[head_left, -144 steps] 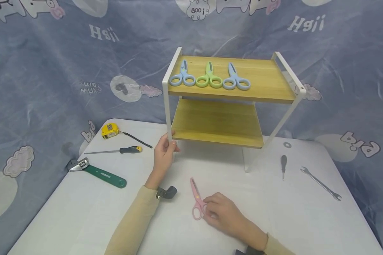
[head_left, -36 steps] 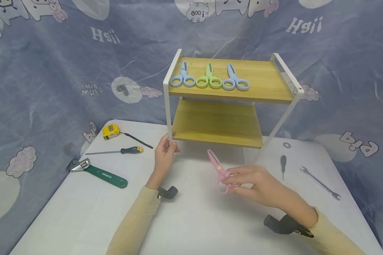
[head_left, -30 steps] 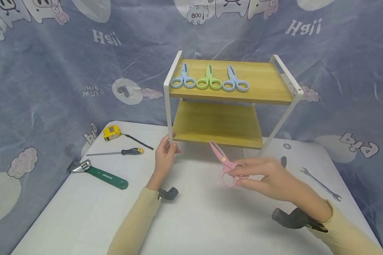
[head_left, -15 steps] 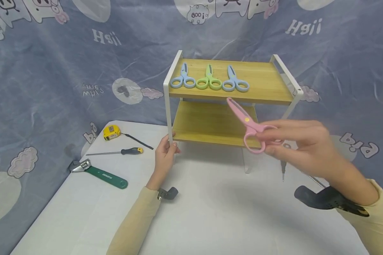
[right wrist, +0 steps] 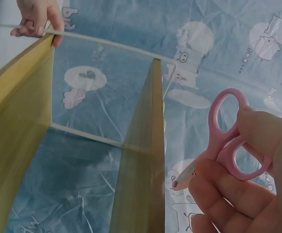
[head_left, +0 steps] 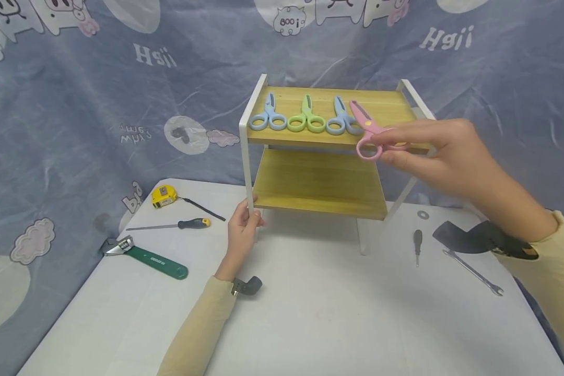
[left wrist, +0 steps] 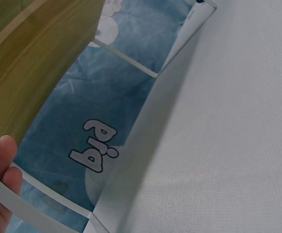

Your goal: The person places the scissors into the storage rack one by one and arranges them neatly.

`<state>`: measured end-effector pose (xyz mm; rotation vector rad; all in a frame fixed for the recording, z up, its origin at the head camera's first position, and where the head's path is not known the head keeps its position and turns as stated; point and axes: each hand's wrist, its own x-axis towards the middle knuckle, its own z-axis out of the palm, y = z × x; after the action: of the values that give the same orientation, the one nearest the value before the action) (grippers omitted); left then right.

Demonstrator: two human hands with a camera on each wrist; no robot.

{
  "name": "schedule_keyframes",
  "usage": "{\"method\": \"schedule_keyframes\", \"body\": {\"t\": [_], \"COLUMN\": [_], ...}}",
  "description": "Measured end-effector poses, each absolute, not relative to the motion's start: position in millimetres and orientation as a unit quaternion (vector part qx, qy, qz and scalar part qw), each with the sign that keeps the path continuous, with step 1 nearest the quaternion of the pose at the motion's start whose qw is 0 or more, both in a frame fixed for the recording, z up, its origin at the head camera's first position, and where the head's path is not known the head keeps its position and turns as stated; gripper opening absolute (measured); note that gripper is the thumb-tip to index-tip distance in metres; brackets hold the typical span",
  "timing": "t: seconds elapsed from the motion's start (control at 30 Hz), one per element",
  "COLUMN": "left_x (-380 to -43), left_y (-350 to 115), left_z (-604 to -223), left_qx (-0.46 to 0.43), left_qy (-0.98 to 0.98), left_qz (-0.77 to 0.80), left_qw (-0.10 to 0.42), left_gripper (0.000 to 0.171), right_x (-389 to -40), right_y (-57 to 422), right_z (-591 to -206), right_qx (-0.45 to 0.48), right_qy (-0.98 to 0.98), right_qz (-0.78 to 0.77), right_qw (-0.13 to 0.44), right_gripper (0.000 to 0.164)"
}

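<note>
Pink scissors (head_left: 367, 124) hang in the air at the front of the shelf rack's upper board (head_left: 387, 107). My right hand (head_left: 446, 151) pinches them by the handle loops, thumb against fingers, blades pointing up and left. On that board lie blue scissors (head_left: 269, 113), green scissors (head_left: 306, 115) and a second blue pair (head_left: 340, 116), whose right loop is partly covered by the pink pair. My left hand (head_left: 241, 227) grips the front left post (head_left: 245, 162) of the rack near the lower board (head_left: 317, 183); in the left wrist view only some fingertips (left wrist: 4, 153) show.
On the left of the white table (head_left: 310, 324) lie a tape measure (head_left: 164, 196), a screwdriver (head_left: 194, 223) and a green-handled adjustable wrench (head_left: 155, 261). A small screwdriver (head_left: 418, 243), a washer (head_left: 423, 214) and an open-end wrench (head_left: 474, 272) lie on the right.
The pink scissors were on the table with my right hand at them; they have been lifted up and right to the upper board's height. My left hand stays on the post.
</note>
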<state>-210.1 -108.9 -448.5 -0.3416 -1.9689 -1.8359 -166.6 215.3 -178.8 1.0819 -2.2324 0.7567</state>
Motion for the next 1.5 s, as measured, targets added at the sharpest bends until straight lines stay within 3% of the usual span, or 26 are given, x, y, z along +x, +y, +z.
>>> {"method": "schedule_keyframes", "body": {"t": [0.33,0.6,1.03,1.5], "left_x": [-197,-199,-201,-219], "left_y": [-107,-108,-107,-110], "left_z": [-430,-432,-435,-461], "left_qx": [-0.128,-0.136,-0.122,-0.127], "left_qy": [-0.703,-0.704,-0.707,-0.710], "left_qz": [-0.667,-0.665,-0.666,-0.657], "left_qw": [0.211,0.211,0.205,0.220], "left_gripper": [0.039,0.040,0.040,0.041], "right_x": [-197,-219,-223,-219], "right_y": [215,231,232,230], "right_z": [-159,-154,-158,-168], "right_qx": [0.292,0.200,0.212,0.243], "right_qy": [-0.903,-0.951,-0.961,-0.949], "right_qz": [0.188,0.140,0.101,0.098], "right_qw": [0.251,0.187,0.144,0.175], "right_gripper": [0.022,0.033,0.032,0.026]}}
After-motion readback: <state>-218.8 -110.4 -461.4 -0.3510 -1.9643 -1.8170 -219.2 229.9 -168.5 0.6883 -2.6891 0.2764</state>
